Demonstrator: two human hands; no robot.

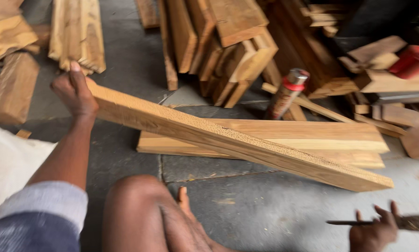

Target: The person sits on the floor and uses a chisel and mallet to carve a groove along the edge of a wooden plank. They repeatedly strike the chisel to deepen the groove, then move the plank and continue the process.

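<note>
My left hand [75, 92] grips the near end of a long wooden plank [237, 138], raised on the left. The plank slopes down to the right, and its far end rests on the grey floor. My right hand [373, 230], low at the right edge, is closed around a thin dark tool [349, 223] that points left; its other end is blurred. My bare knee [139, 205] shows at the bottom middle.
Two flat boards [312, 135] lie under and behind the plank. A cylindrical can with a red band and silver cap [286, 93] stands behind them. Stacks of cut timber [218, 42] fill the back, and more boards [13, 79] lie at the left.
</note>
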